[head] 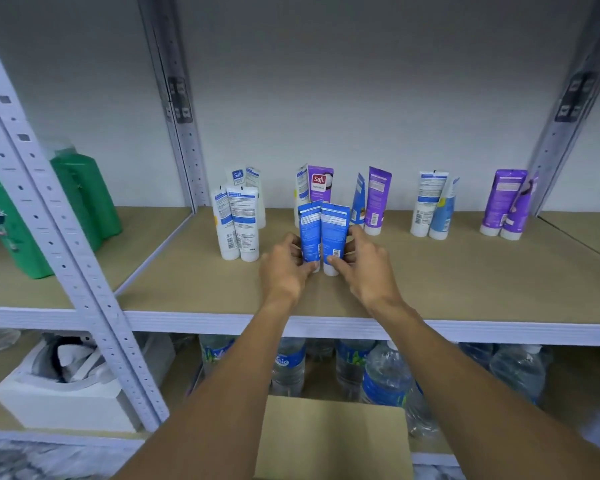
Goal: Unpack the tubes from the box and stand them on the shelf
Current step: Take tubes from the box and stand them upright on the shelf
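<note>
Curled round the left blue tube point(309, 230) with the left hand point(284, 268), round the right blue tube point(335, 230) with the right hand point(364, 268); upright, caps down on the shelf point(187, 289); white tubes point(239, 226) just left; purple tubes point(378, 199) beyond; box point(333, 438) beneath the forearms.

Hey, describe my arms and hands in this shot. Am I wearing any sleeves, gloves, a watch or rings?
Both arms are bare as far as the view shows: no sleeve reaches the left forearm or the right forearm. The left hand and right hand wear no gloves, and no watch, bracelet or ring shows on the parts in view.
</note>
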